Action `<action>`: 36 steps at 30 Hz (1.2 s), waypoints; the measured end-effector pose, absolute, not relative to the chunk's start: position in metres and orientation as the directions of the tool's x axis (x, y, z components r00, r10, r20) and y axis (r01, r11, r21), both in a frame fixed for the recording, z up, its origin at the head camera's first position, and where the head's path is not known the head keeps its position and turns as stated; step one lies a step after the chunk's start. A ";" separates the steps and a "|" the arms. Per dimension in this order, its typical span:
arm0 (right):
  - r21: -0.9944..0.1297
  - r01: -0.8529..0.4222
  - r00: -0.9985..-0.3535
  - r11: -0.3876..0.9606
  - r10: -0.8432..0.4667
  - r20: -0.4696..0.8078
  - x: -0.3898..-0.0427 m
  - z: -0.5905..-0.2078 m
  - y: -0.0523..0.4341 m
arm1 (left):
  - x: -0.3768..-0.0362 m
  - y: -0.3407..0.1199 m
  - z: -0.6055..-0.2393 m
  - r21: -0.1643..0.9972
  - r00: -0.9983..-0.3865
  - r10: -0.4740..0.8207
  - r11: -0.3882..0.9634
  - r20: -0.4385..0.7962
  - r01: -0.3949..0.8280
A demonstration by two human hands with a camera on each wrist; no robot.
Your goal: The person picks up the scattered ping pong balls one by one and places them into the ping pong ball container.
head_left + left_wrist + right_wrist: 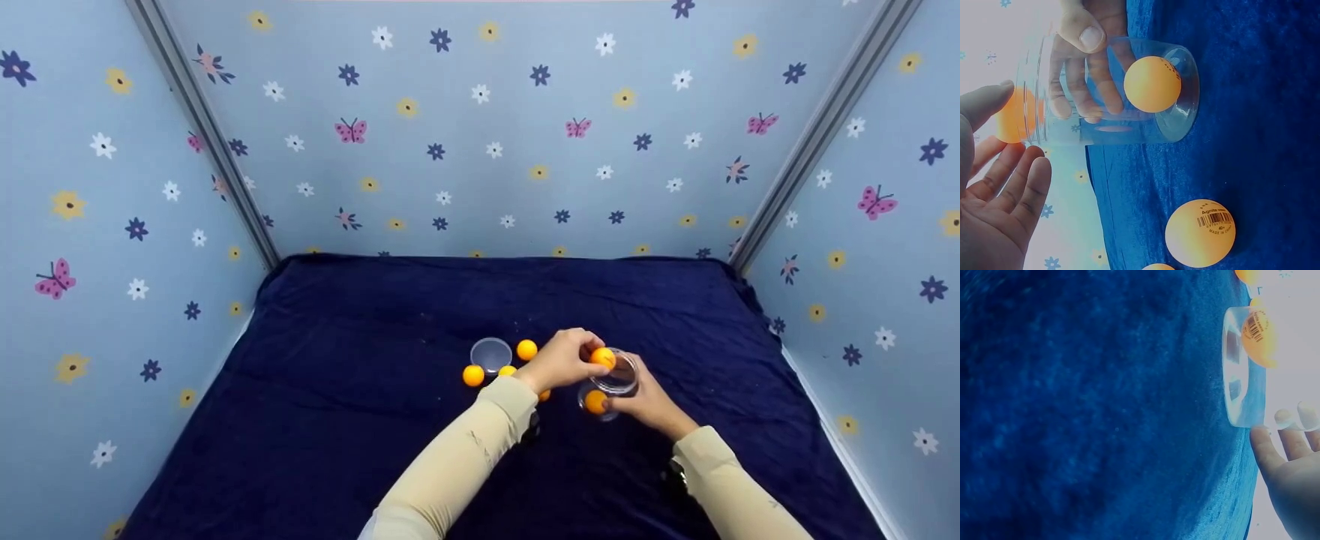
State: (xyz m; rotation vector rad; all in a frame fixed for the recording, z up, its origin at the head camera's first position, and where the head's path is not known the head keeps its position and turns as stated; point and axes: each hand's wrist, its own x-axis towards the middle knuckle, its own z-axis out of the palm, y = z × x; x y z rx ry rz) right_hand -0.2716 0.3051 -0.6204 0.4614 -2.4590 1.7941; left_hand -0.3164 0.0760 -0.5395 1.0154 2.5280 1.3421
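Note:
My left hand (559,364) pinches an orange ping-pong ball (602,358) between thumb and fingers, right at the mouth of a clear plastic jar (1095,132). Around the jar's side my right hand (654,401) is wrapped, its fingers showing through the wall in the left wrist view. Inside, near the jar's base, lies a second orange ball (1152,84). The right wrist view catches the jar's bottom (1235,402) close over the blue cloth, with the printed ball (1259,337) in it.
Left of the jar, a clear round lid (491,354) lies on the dark blue cloth (360,330). Several loose orange balls (473,375) are scattered around it, some partly hidden by the left arm. Flower-patterned walls (480,150) enclose the back and sides.

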 end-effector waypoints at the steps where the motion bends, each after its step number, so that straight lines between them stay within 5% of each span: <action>1: -0.922 -0.274 -0.954 0.273 -0.202 0.223 -0.272 -0.621 0.305 | -0.317 0.076 -0.540 0.766 -0.771 0.603 0.391 0.205 0.510; 36: -0.947 -0.206 -0.969 0.248 -0.184 0.163 -0.270 -0.618 0.302 | -0.326 0.064 -0.540 0.743 -0.790 0.582 0.439 0.193 0.505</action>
